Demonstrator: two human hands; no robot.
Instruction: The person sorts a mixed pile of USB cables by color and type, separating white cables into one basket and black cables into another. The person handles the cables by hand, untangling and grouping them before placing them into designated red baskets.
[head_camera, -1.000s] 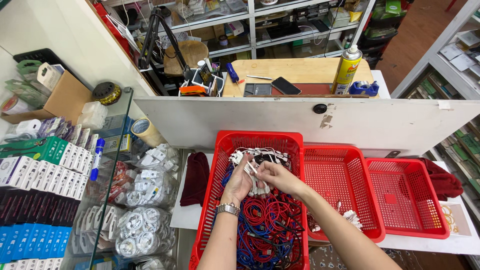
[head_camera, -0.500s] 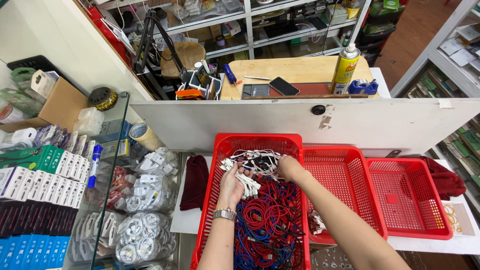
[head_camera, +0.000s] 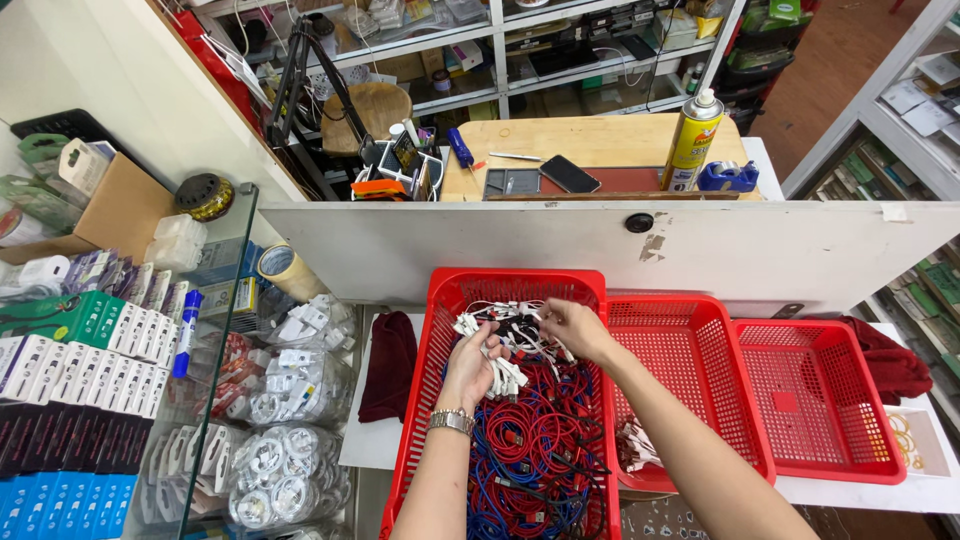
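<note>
Head view: nearest, red and blue cables (head_camera: 530, 460) fill the left red basket (head_camera: 432, 330) on the tabletop (head_camera: 365, 445). Above them, the left hand (head_camera: 472, 362), a watch at its wrist, is closed around a bundle of white cables (head_camera: 505, 375), while the right hand (head_camera: 573, 327) pinches white strands. Two more red baskets (head_camera: 800, 400) sit to the right

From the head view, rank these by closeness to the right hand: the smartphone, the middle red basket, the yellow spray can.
Measured from the right hand:
1. Middle red basket, just right of it.
2. Smartphone, on the wooden desk beyond.
3. Yellow spray can, far right on that desk.
</note>
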